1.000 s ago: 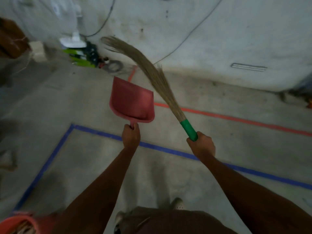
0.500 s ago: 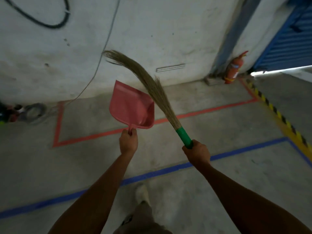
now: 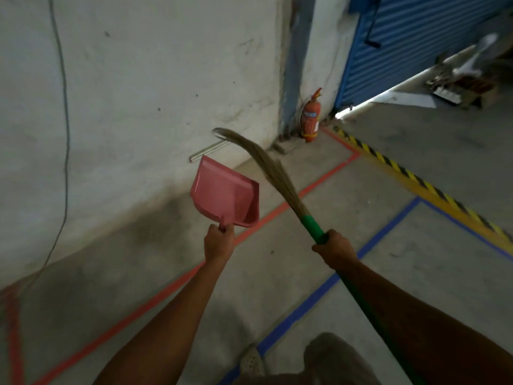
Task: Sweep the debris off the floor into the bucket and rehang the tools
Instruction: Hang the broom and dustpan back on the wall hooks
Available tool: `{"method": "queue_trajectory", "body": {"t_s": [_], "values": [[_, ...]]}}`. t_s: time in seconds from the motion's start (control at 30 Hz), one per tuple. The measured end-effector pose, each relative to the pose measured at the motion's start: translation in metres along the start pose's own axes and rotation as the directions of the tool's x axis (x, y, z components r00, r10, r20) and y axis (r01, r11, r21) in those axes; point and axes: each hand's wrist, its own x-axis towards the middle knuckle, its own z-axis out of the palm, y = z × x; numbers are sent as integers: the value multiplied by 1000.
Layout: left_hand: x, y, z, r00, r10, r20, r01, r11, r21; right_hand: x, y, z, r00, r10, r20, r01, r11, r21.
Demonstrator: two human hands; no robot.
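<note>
Dustpan [image 3: 224,193] stands mouth-up just above my left hand [image 3: 219,243], which grips its stub handle, while the broom [image 3: 274,176] slants up-left from my right hand [image 3: 334,248], closed round its green end; carrying both off to hang, I reckon, I should keep the brush clear of the wall [image 3: 138,93].

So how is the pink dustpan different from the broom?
The dustpan is pink, flat and wide; the broom is long and thin, with brown bristles and a green handle. The dustpan sits in the left hand, the broom in the right hand. Both are held up off the floor.
</note>
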Motion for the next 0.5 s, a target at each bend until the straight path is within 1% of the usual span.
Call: {"method": "queue_trajectory", "body": {"t_s": [0.07,0.13,0.23,0.3,0.4,0.5], "values": [[25,23,14,999,29,33,-29,1000,-8,32,-11,-15,997,62,53,-69,989,134],[49,45,32,998,44,52,-44,999,7,62,-19,-33,989,91,114,-116,966,233],[89,73,70,993,39,115,-37,999,-16,108,-26,-59,983,55,175,-110,940,322],[120,89,102,985,39,166,-35,999,-31,138,-31,-78,979,36,200,-117,905,409],[145,132,143,980,37,194,-37,999,-8,193,-35,-109,965,1,263,-161,792,588],[154,185,182,980,40,197,-36,999,-26,241,-40,-147,947,42,319,-267,657,705]]}}
